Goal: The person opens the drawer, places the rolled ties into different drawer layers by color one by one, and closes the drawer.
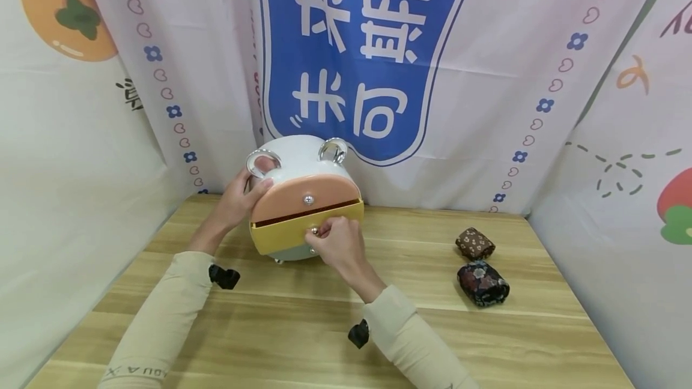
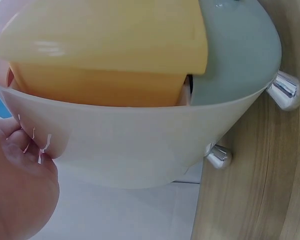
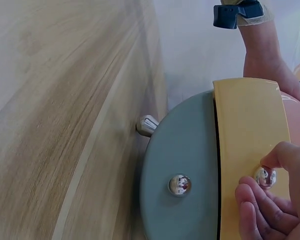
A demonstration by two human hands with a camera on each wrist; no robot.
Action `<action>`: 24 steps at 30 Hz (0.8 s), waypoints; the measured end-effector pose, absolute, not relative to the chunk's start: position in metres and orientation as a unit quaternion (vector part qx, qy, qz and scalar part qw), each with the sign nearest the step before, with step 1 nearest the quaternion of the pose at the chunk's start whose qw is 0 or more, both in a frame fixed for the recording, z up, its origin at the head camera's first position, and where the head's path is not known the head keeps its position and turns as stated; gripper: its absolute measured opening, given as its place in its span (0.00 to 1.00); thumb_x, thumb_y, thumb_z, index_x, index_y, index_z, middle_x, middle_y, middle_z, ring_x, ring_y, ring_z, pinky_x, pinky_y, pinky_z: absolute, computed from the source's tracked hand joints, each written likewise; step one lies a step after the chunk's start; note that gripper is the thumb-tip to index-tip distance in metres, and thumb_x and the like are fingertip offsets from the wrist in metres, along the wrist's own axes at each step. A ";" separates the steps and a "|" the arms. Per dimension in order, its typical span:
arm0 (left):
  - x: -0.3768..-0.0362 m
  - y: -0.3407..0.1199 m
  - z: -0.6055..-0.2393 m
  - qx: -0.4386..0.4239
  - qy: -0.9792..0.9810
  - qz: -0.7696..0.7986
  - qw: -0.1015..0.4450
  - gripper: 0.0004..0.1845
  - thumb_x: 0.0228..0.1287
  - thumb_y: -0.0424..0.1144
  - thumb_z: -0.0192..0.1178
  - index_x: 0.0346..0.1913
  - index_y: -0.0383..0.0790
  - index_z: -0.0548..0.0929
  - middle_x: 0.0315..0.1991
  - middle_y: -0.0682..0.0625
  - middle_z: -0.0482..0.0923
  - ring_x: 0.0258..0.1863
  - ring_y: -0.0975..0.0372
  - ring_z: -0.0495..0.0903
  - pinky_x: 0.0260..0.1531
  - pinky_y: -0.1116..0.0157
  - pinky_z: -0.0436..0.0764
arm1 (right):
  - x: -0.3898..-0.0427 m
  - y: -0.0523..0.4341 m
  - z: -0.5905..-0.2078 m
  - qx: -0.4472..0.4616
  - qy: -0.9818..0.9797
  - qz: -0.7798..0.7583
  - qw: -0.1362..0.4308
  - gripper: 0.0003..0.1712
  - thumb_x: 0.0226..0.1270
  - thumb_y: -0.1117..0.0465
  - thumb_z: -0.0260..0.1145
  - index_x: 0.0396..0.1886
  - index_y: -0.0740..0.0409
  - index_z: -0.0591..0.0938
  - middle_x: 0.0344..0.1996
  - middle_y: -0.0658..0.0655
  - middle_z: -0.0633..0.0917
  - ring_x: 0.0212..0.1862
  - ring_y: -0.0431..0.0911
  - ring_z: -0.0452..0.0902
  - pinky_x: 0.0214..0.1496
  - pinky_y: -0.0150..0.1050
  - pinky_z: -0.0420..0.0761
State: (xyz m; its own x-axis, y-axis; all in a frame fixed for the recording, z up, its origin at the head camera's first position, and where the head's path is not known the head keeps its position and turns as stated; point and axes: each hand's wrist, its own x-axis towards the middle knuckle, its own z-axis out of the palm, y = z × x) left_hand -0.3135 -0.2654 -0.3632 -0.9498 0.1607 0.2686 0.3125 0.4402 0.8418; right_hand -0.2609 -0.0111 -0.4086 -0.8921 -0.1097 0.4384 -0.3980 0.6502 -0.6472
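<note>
A small rounded drawer cabinet (image 1: 300, 158) in white, with two silver ring ears on top, stands tilted toward the back of the table. Its front has a pink top drawer (image 1: 286, 197), a yellow middle drawer (image 1: 281, 236) and a grey-green bottom drawer (image 3: 165, 155). The yellow drawer is pulled partly out, its orange side (image 2: 100, 87) showing in the left wrist view. My left hand (image 1: 238, 197) holds the cabinet's upper left side beside one ear, thumb toward the front edge. My right hand (image 1: 340, 245) pinches the yellow drawer's round silver knob (image 3: 265, 177) between thumb and fingers.
At the right of the wooden table (image 1: 421, 329) lie two rolled patterned cloth bundles, a smaller brown one (image 1: 475, 244) and a larger dark floral one (image 1: 483, 283). A printed curtain (image 1: 476, 107) hangs right behind the cabinet. Short silver feet (image 2: 285, 91) support the cabinet.
</note>
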 end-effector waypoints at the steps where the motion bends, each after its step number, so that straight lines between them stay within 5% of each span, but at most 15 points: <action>1: -0.314 -0.265 -0.363 -0.141 -0.845 -0.511 0.075 0.46 0.76 0.57 0.57 0.87 0.46 0.49 0.86 0.39 0.50 0.85 0.44 0.51 0.85 0.40 0.50 | -0.260 -0.010 -0.408 0.144 -0.891 0.389 0.185 0.18 0.57 0.48 0.78 0.13 0.47 0.84 0.11 0.41 0.81 0.18 0.33 0.73 0.22 0.28 0.74; 24: -0.316 -0.265 -0.365 -0.145 -0.841 -0.514 0.082 0.44 0.77 0.55 0.56 0.87 0.47 0.50 0.86 0.40 0.49 0.83 0.44 0.53 0.84 0.37 0.51 | -0.218 0.014 -0.403 0.176 -0.901 0.365 0.153 0.20 0.59 0.49 0.78 0.12 0.48 0.84 0.09 0.40 0.79 0.14 0.28 0.69 0.18 0.27 0.72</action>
State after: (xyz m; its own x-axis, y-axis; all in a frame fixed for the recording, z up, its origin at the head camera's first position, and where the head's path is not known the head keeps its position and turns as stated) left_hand -0.3156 -0.2650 -0.3653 -0.9441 0.1601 0.2881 0.3294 0.4295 0.8408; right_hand -0.2179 0.0144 -0.4026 -0.8915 -0.2046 0.4043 -0.4283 0.6712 -0.6049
